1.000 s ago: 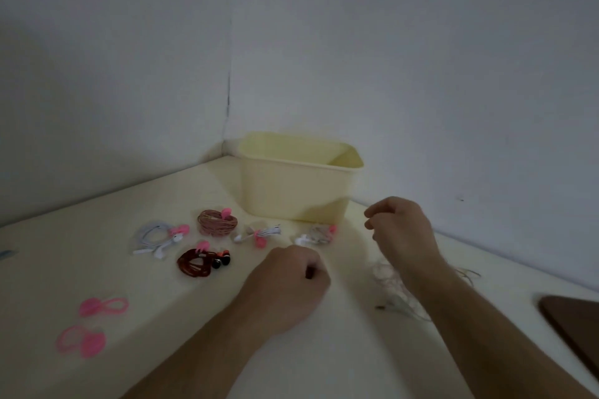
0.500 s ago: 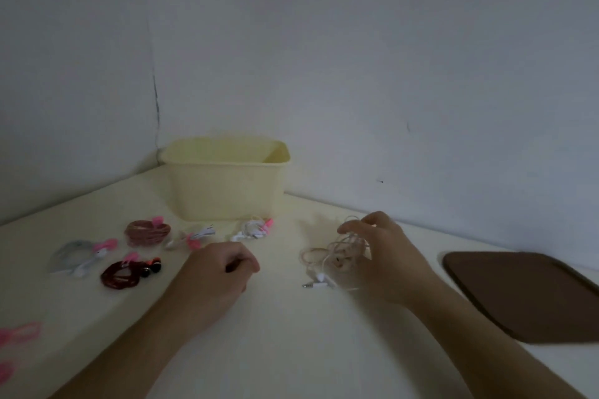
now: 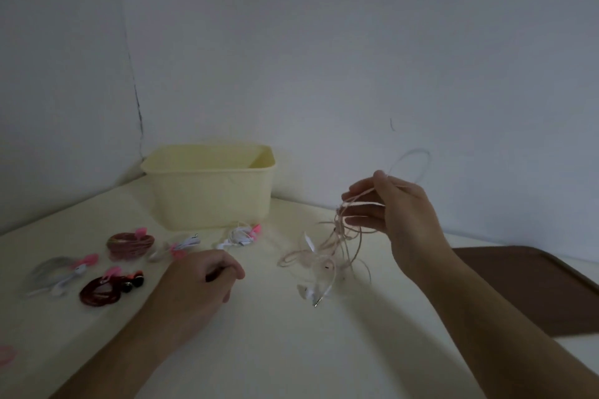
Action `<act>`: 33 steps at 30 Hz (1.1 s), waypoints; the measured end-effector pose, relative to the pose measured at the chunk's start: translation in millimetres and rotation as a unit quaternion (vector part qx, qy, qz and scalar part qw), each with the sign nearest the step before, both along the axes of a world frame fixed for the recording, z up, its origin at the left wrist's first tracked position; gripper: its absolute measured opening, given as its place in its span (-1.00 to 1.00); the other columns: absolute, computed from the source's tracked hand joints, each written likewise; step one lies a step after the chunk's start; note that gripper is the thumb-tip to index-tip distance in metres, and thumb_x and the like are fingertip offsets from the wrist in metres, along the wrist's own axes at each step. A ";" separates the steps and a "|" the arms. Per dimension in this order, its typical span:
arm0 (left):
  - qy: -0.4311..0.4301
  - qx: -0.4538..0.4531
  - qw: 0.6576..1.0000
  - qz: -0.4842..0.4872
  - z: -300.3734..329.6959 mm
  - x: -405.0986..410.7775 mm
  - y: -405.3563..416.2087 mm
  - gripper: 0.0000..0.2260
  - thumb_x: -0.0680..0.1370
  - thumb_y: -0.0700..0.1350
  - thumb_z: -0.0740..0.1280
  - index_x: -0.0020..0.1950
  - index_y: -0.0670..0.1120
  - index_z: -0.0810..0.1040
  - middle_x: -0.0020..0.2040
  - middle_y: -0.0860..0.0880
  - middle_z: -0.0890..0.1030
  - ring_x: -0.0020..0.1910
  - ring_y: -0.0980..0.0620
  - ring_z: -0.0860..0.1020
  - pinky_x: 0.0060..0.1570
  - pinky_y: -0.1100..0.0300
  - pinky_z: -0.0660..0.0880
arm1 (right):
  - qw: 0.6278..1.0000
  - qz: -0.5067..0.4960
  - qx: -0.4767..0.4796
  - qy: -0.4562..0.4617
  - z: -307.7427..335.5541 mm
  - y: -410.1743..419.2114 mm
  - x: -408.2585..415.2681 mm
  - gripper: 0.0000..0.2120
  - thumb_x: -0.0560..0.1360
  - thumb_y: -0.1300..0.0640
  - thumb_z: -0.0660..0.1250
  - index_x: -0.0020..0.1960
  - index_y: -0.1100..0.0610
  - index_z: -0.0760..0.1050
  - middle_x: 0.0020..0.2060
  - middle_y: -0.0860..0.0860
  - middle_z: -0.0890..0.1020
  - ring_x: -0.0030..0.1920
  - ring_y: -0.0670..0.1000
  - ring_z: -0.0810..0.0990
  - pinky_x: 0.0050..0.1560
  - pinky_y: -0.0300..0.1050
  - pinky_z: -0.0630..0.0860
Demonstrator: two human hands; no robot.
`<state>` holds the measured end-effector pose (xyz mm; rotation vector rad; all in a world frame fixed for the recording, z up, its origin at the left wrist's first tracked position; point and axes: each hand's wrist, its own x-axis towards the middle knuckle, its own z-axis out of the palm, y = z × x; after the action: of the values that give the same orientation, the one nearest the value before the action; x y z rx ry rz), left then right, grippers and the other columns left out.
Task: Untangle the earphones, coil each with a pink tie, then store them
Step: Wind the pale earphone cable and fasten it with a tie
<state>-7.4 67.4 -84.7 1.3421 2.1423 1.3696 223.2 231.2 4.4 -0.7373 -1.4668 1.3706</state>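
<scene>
The right hand point(image 3: 402, 214) is raised above the table point(image 3: 291, 350), thumb and fingers pinched on the tangled earphones point(image 3: 337, 246), a knot of pale pinkish and white cord. Several strands pass between the fingertips point(image 3: 348, 196), and one thin loop arcs up and to the right behind the hand against the wall. The rest of the tangle hangs down, its lower loops, an earbud and the metal plug touching the tabletop just right of centre.

Over on the left, the left hand point(image 3: 207, 282) rests low on the table, fingers curled into a loose fist with something dark showing between thumb and fingers; what it is, I cannot tell.

Far left of centre, in the corner, stands the pale yellow bin point(image 3: 207, 191), open at the top. In front of it lies a row of finished coils, each with a pink tie: a brown coil point(image 3: 129, 244), a white set point(image 3: 181, 244) just beside the left hand, and another white set point(image 3: 241, 235) near the bin's right corner. Nearer and further left lie a grey-white coil point(image 3: 58, 272) and a dark red coil point(image 3: 103, 290) with black buds.

A spare pink tie point(image 3: 6, 355) peeks in at the left edge. A brown tray point(image 3: 534, 288) sits at the right, behind the right forearm.
</scene>
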 end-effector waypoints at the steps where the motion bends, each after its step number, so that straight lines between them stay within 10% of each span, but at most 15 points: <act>1: 0.000 0.000 1.000 -0.002 -0.4 0.1 -0.1 -0.73 0.58 -0.26 0.33 -0.21 0.02 0.69 -0.44 -0.03 0.58 -0.52 0.17 0.41 -0.44 0.26 0.29 | 1.000 0.017 -0.009 0.022 4.7 -2.0 1.4 -0.54 0.78 0.07 0.13 0.01 0.37 0.63 -0.06 0.31 0.74 -0.06 0.32 0.76 0.00 0.14 0.72; 8: -0.168 0.134 0.971 -0.107 12.2 9.3 -2.2 -0.90 0.57 0.03 0.44 0.01 0.09 0.74 -0.13 -0.04 0.71 -0.24 -0.05 0.61 -0.32 0.10 0.45 | 0.987 0.134 -0.056 0.068 7.6 -23.0 -13.1 -0.55 0.78 0.08 0.10 0.01 0.38 0.59 -0.05 0.41 0.70 -0.07 0.35 0.75 -0.10 0.05 0.73; 12: -0.168 0.099 0.968 -0.158 11.5 20.1 -2.2 -0.66 0.42 0.19 0.48 0.10 0.05 0.74 0.02 -0.08 0.75 0.04 -0.05 0.69 0.05 0.12 0.54 | 0.973 0.220 -0.064 0.032 -8.6 -38.0 -28.2 -0.54 0.78 0.07 0.09 0.02 0.38 0.59 -0.01 0.46 0.68 -0.06 0.32 0.73 -0.06 0.04 0.71; 18: -0.215 0.123 0.958 -0.147 10.0 19.3 0.2 -0.84 0.61 -0.35 0.39 -0.08 -0.16 0.73 -0.26 -0.21 0.68 -0.32 -0.09 0.59 -0.26 0.15 0.52 | 0.969 0.233 -0.079 0.005 -15.8 -43.8 -33.0 -0.53 0.79 0.04 0.07 0.02 0.36 0.58 0.01 0.45 0.69 -0.01 0.35 0.71 0.04 0.14 0.69; 33: -0.324 0.202 0.920 0.087 10.9 -14.5 4.6 -0.87 0.66 -0.27 0.29 -0.05 -0.15 0.60 -0.42 -0.05 0.47 -0.54 0.00 0.39 -0.51 0.24 0.26 | 0.994 -0.041 -0.088 0.054 8.0 -15.8 -6.3 -0.59 0.79 0.03 0.09 -0.08 0.25 0.48 -0.35 0.20 0.67 -0.28 0.32 0.74 -0.21 0.12 0.73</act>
<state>-21.9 72.0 -73.8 0.6497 1.6017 2.0530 216.9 215.4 12.4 -0.8136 -1.2291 1.4664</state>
